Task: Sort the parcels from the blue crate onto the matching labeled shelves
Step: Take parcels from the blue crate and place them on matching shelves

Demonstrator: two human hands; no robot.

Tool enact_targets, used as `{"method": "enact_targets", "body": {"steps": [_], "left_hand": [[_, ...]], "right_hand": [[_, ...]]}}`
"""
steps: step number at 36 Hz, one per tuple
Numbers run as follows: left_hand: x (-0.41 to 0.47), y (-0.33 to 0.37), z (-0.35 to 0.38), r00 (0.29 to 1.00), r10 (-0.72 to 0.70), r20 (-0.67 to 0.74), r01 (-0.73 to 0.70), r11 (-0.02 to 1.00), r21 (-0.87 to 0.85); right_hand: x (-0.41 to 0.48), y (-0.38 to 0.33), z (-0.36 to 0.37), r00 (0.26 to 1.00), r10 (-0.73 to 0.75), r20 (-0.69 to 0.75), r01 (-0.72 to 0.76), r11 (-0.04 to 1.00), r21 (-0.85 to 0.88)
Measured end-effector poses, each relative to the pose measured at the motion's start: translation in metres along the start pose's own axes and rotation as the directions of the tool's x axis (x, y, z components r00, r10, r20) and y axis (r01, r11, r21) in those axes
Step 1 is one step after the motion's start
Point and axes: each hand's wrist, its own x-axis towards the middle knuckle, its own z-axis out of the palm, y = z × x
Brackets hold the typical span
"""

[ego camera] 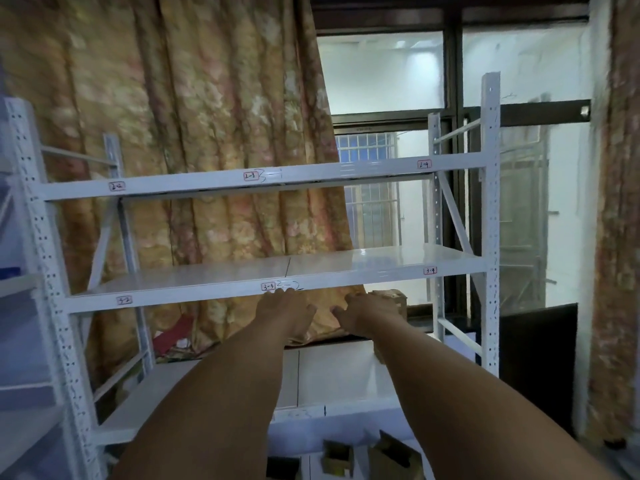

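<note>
A white metal rack fills the view. Its top beam (263, 180) bears labels 2-2, 2-3 and 2-4, and its middle shelf (207, 277) bears 3-2, 3-3 and 3-4. Both my arms reach under the middle shelf, above the lower shelf (332, 379). A brown cardboard parcel (393, 298) stands on that lower shelf at the right. My right hand (369, 313) lies against its front; whether the fingers curl round it is hidden. To the left of the parcel, my left hand (287, 308) is spread flat below label 3-3 and holds nothing.
A patterned curtain (194, 116) hangs behind the rack, with a window (381, 74) to the right. Another rack (20, 306) stands at the left edge. Cardboard boxes (394, 457) sit low in front, below the lower shelf. A red item (171, 336) lies behind the rack.
</note>
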Motion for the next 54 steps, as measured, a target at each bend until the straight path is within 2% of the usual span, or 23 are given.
{"method": "enact_targets", "body": {"steps": [11, 17, 22, 25, 28, 33, 36, 41, 46, 50, 54], "left_hand": [[-0.018, -0.013, -0.015, 0.999, -0.007, -0.034, 0.005, 0.998, -0.055], [-0.037, -0.022, -0.029, 0.998, -0.052, -0.04, 0.051, 0.998, -0.028], [-0.071, -0.063, -0.022, 0.992, -0.119, -0.041, 0.118, 0.993, -0.03], [-0.096, -0.105, -0.016, 0.978, -0.209, -0.004, 0.208, 0.977, -0.051], [-0.131, -0.148, -0.015, 0.946, -0.321, 0.033, 0.322, 0.947, -0.017], [-0.212, -0.212, -0.016, 0.846, -0.529, 0.063, 0.525, 0.848, 0.079], [-0.268, -0.248, -0.016, 0.756, -0.652, 0.06, 0.641, 0.755, 0.137], [-0.361, -0.311, -0.005, 0.616, -0.782, 0.09, 0.759, 0.621, 0.196], [-0.452, -0.363, 0.014, 0.468, -0.876, 0.12, 0.846, 0.483, 0.224], [-0.517, -0.396, 0.035, 0.339, -0.928, 0.153, 0.897, 0.368, 0.245], [-0.565, -0.428, 0.058, 0.242, -0.956, 0.168, 0.931, 0.278, 0.238]], "right_hand": [[-0.007, -0.015, -0.018, 1.0, 0.02, -0.012, -0.02, 1.0, 0.011], [0.001, -0.028, -0.022, 0.999, -0.031, -0.015, 0.031, 0.999, -0.033], [-0.008, -0.078, -0.019, 0.989, -0.148, 0.023, 0.149, 0.988, -0.043], [-0.017, -0.121, -0.015, 0.959, -0.261, 0.11, 0.266, 0.964, -0.027], [-0.023, -0.17, -0.006, 0.923, -0.369, 0.107, 0.371, 0.929, -0.004], [-0.049, -0.261, 0.014, 0.826, -0.554, 0.108, 0.55, 0.833, 0.063], [-0.054, -0.329, 0.042, 0.744, -0.647, 0.163, 0.648, 0.76, 0.058], [-0.128, -0.411, 0.053, 0.577, -0.815, 0.061, 0.81, 0.58, 0.088], [-0.191, -0.514, 0.084, 0.425, -0.901, 0.093, 0.886, 0.434, 0.162], [-0.253, -0.584, 0.111, 0.28, -0.952, 0.123, 0.943, 0.297, 0.151], [-0.296, -0.639, 0.138, 0.187, -0.965, 0.182, 0.97, 0.211, 0.121]]}}
